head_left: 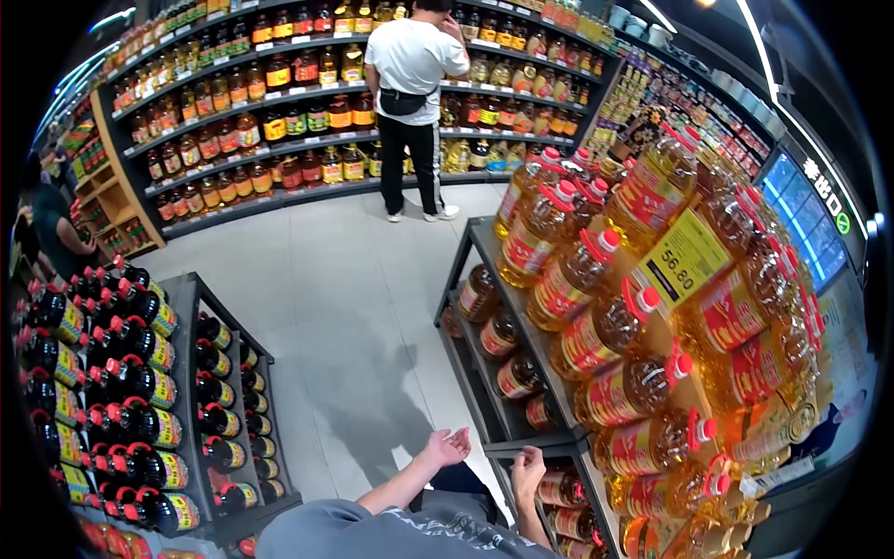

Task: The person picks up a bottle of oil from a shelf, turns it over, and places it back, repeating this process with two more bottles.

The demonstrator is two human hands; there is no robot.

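My left hand is held out over the aisle floor, palm turned up and fingers apart, with nothing in it. To its right, my right hand is raised near the front edge of a dark display rack, its fingers curled in and nothing visible in them. Closest to that hand are large bottles of golden oil with red caps and red labels, stacked on the rack. Neither hand touches a bottle.
At left, a rack holds rows of dark bottles with red caps. A person in a white shirt stands before long shelves of bottles. A yellow price sign stands among the oil bottles. Tiled floor runs between the racks.
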